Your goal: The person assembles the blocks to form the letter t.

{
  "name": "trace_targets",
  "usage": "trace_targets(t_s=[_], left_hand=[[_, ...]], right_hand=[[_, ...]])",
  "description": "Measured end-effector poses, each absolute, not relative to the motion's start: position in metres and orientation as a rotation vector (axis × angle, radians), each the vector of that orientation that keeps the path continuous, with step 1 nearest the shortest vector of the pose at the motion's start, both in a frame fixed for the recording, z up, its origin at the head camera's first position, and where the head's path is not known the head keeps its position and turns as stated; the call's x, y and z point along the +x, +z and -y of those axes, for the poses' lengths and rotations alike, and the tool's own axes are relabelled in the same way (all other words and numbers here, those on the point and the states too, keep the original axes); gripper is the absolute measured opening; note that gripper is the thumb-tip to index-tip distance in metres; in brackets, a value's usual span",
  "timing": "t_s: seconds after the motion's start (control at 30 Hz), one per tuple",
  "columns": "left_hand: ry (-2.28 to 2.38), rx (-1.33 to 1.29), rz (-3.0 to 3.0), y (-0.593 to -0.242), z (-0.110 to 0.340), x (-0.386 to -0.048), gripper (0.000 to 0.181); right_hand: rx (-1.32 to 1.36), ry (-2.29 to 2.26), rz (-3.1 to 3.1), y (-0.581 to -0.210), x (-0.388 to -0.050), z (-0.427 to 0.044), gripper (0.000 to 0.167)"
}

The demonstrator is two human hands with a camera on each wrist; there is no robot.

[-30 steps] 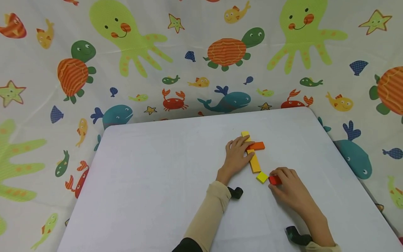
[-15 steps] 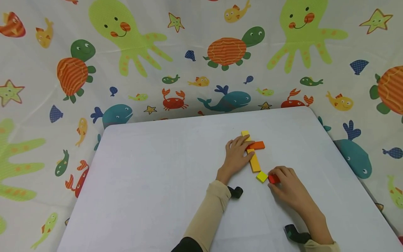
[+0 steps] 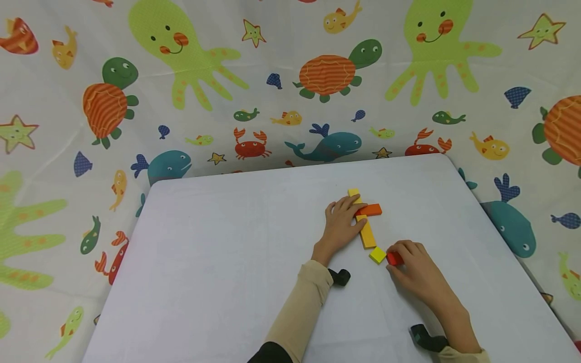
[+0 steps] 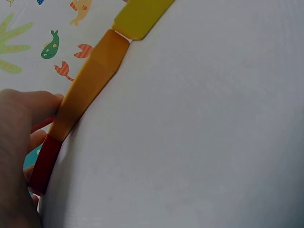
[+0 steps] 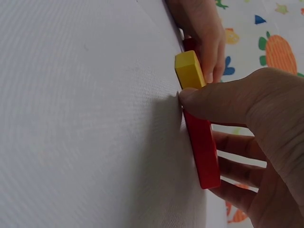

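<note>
A crooked chain of wooden blocks runs across the table in the head view. A yellow block (image 3: 353,192) lies at its far end, followed by an orange block (image 3: 372,209) set crosswise, a long amber block (image 3: 368,237) and a smaller yellow block (image 3: 378,255). My left hand (image 3: 340,222) rests at the far blocks, its thumb on the amber block and its fingers over the orange one. At the near end my right hand (image 3: 419,272) pinches a red block (image 5: 204,156) between thumb and fingers. This red block's corner meets the smaller yellow block.
The white table (image 3: 227,262) lies under both hands. Behind and beside it hangs a curtain (image 3: 272,30) printed with sea animals. Black wrist devices (image 3: 428,339) stick out near both cuffs.
The red block in my right hand has shifted very slightly left against the smaller yellow block. My left hand has stayed in place.
</note>
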State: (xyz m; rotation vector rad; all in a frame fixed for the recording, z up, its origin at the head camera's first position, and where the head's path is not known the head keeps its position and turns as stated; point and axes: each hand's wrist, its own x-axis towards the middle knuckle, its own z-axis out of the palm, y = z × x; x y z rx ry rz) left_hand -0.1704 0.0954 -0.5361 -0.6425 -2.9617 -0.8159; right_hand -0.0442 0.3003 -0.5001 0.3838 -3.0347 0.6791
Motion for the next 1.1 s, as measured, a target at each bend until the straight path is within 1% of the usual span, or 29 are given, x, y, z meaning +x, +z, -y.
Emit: trace_targets(t_s=[0.5, 0.83, 1.1], left_hand=[[-0.826, -0.647, 2.955, -0.538, -0.096, -0.171, 0.044], [-0.839, -0.646, 2.96, -0.538, -0.096, -0.171, 0.044], [-0.885, -0.658, 2.976, -0.533, -0.094, -0.171, 0.045]], right_hand=[[0.385, 0.677, 3.045, -0.501, -0.044, -0.3, 0.041], [0.319, 0.775, 3.084, -0.495, -0.044, -0.308, 0.051], [0.256, 0.88, 3.036, -0.492, -0.042, -0.326, 0.038]])
